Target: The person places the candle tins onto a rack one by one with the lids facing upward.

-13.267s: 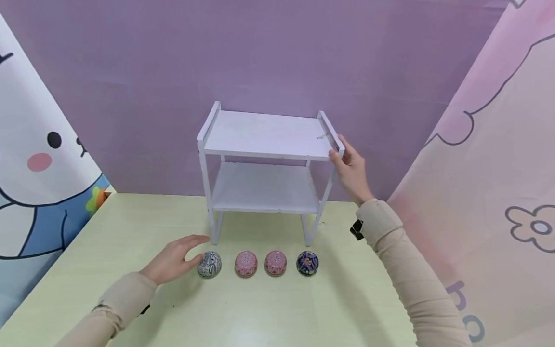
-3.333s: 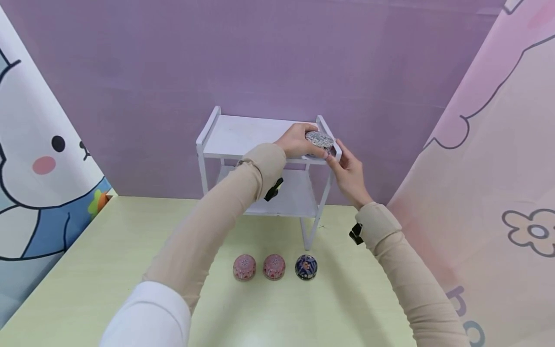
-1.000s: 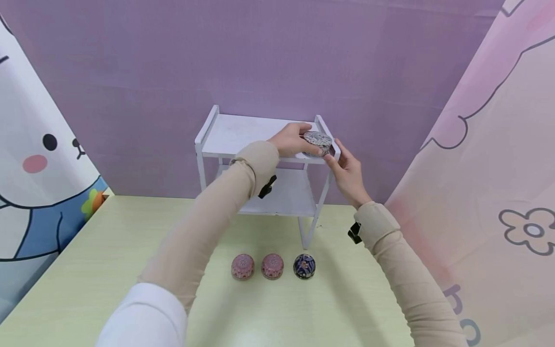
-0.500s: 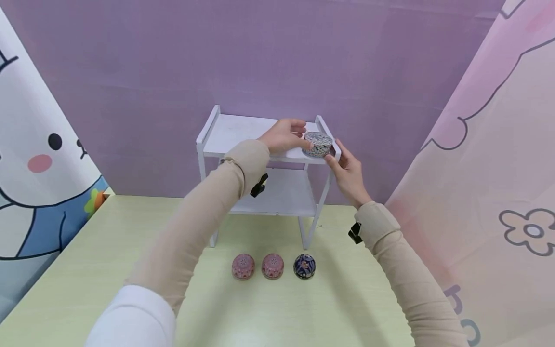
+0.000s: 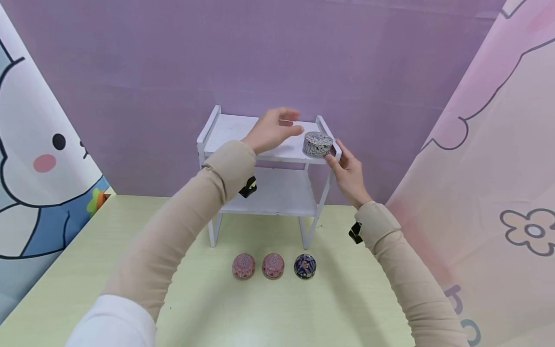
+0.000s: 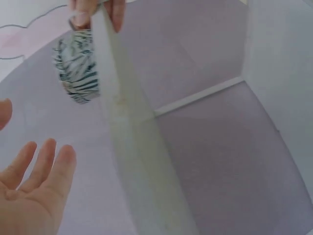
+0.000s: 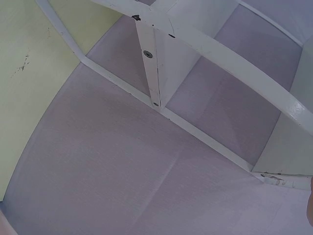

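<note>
A round tin [image 5: 318, 144] with a black-and-white leafy pattern stands on the top board of a white two-tier shelf [image 5: 256, 135], near its right end. Just left of the tin, my left hand [image 5: 273, 129] hovers over the board with its fingers spread, apart from the tin. In the left wrist view the left hand [image 6: 41, 191] shows loose, parted fingers and holds nothing; the patterned tin [image 6: 78, 68] is beyond it. My right hand [image 5: 349, 173] grips the shelf's right end rail, thumb in front and fingers behind. Only a sliver of that hand shows in the right wrist view.
Two pink tins [image 5: 244, 266] and a dark blue floral tin [image 5: 305, 266] stand in a row on the pale yellow table [image 5: 130, 241] before the shelf. A purple backdrop [image 5: 277, 58] rises behind. Printed panels flank both sides.
My left hand has carried the black-and-white tin from the table's row to the top board, let go, and drawn back left. The right hand stays on the rail.
</note>
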`<state>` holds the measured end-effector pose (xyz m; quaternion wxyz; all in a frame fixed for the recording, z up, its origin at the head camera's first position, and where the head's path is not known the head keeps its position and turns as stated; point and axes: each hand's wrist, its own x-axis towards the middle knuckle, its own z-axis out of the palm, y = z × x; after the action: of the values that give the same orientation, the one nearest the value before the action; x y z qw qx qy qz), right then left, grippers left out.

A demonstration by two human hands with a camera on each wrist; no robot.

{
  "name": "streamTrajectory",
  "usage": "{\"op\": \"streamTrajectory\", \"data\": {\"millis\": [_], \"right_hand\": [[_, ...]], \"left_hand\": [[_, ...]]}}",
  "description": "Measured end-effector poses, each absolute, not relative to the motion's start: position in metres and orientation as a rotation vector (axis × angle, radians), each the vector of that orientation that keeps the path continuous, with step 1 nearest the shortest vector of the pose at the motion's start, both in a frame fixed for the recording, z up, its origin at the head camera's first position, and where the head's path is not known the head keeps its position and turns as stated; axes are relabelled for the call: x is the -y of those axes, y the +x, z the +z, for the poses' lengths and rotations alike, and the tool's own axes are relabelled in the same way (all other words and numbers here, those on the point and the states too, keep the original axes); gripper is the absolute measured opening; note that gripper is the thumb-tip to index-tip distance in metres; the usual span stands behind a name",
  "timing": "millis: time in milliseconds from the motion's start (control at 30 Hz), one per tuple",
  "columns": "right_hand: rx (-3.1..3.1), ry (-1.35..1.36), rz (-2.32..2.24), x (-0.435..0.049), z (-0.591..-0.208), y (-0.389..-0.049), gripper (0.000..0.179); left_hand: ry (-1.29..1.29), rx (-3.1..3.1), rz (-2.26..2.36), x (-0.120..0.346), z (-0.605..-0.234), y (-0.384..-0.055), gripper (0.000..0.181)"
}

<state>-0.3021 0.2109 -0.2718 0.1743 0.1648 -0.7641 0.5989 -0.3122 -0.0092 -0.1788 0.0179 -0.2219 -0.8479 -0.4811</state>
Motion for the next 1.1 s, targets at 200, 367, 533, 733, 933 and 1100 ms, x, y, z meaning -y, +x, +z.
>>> {"op": "streamTrajectory", "data": {"millis": [200,367,533,733,933,1100], "right_hand": [[2.152,0.477,1.709,-0.213,-0.274,-0.303,0.059],[2.156,0.467,1.696,-0.214,-0.272,-0.302,0.059],[2.165,0.470,1.685,-0.213,-0.273,-0.302,0.060],[2.172,0.468,1.672,-0.212,-0.273,-0.303,0.061],[2.158,0.461,1.682,-0.212,-0.274,-0.304,0.060],[2.160,0.460,1.679,-0.212,-0.274,-0.304,0.061]], "left_hand": [[-0.721,2.549,-1.478,0.013,-0.181,-0.293,0.044],[-0.810,2.503,-1.335,0.014,-0.187,-0.279,0.041],[-0.883,2.477,-1.179,0.020,-0.197,-0.266,0.039],[-0.920,2.457,-1.055,0.032,-0.209,-0.251,0.036],[-0.995,2.432,-0.945,0.046,-0.222,-0.241,0.035],[-1.059,2.326,-0.690,0.057,-0.237,-0.237,0.031]]}}
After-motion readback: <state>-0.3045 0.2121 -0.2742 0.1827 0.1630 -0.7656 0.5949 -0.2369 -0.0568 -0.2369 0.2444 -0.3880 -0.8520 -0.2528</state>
